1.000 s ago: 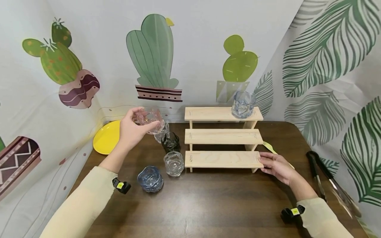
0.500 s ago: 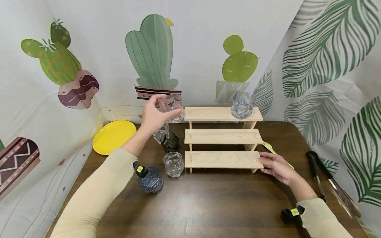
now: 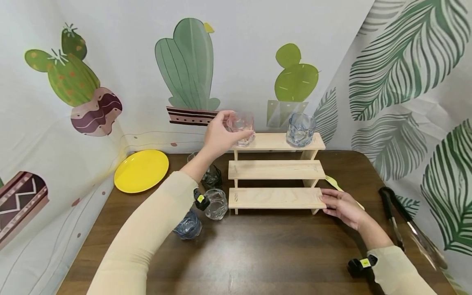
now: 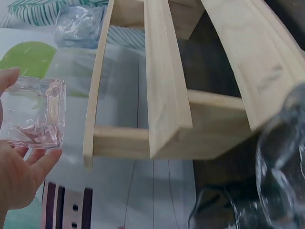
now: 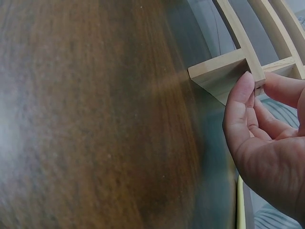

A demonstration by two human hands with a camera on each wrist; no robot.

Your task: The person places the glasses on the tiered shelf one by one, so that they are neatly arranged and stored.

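My left hand (image 3: 221,137) grips a pale pink glass tumbler (image 3: 244,128) by its sides, over the left end of the top step of a three-step wooden display stand (image 3: 276,198). In the left wrist view a gap shows between the base of the pink tumbler (image 4: 35,114) and the top plank (image 4: 97,81). At the right end of that same top step stands a pale blue tumbler (image 3: 301,131). My right hand (image 3: 343,207) pinches the right end of the lowest plank between thumb and fingers, seen closer in the right wrist view.
Left of the stand are a clear tumbler (image 3: 216,205), a dark tumbler (image 3: 212,178) and a blue tumbler (image 3: 189,226), partly behind my left arm. A yellow plate (image 3: 141,171) lies at the back left. On the right are a pale green fork (image 3: 333,182) and black-handled tongs (image 3: 405,213).
My left hand has carried the pink tumbler up and to the right, from above the other tumblers to over the top step. The right hand has kept its place on the stand.
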